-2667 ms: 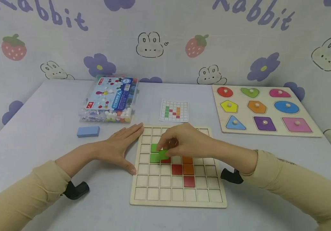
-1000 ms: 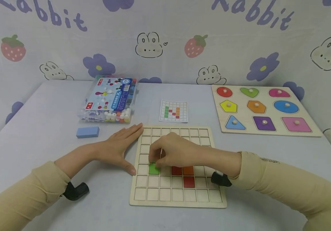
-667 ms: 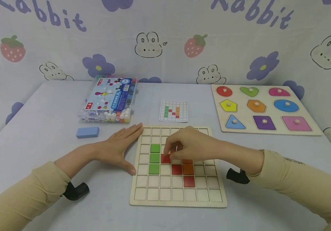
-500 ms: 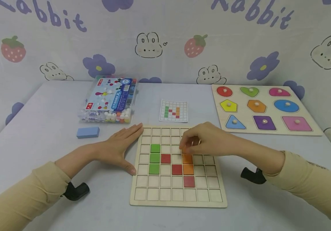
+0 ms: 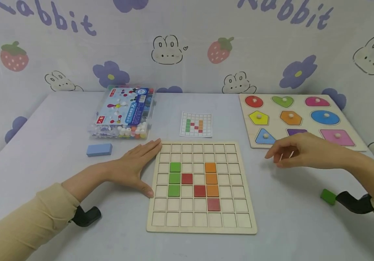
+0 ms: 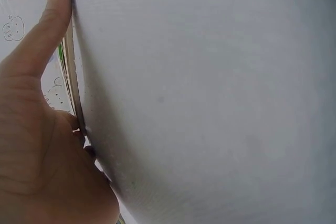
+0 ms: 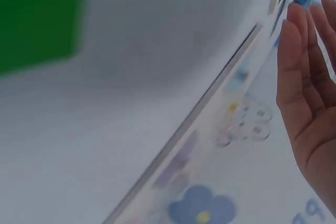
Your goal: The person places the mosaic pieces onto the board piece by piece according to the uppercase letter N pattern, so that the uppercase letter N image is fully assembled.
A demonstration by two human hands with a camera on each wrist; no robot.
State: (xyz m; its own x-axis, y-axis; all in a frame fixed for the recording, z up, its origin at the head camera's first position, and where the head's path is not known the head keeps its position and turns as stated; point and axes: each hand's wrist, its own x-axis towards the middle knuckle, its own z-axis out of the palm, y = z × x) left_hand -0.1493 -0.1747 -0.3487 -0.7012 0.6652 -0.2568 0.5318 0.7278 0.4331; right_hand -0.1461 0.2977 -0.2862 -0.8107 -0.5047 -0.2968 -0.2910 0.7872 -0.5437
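A wooden grid board [image 5: 187, 219] lies on the table, with a column of green square tiles [image 5: 174, 178], a diagonal of red tiles [image 5: 199, 191] and a column of orange tiles [image 5: 211, 178] set in its cells. My left hand [image 5: 131, 166] spreads along the board's left edge, fingertips at the upper corner and thumb lower down. In the left wrist view, the thumb [image 6: 39, 45] touches that edge. To the right of the board, my right hand [image 5: 304, 150] hovers over the table, fingers loosely bent and holding nothing. Beneath its wrist lies a green block [image 5: 328, 197], large and blurred in the right wrist view.
Behind the board lies a pattern card [image 5: 196, 124] printed with coloured squares. A clear case [image 5: 123, 108] of beads stands back left, a blue block [image 5: 99, 149] before it. At the back right lies a knobbed shape puzzle [image 5: 271, 141], partly behind my right hand.
My right hand set a green tile into the board below two others, passed over the red and orange tiles, then moved right, off the board. The left hand stayed put.
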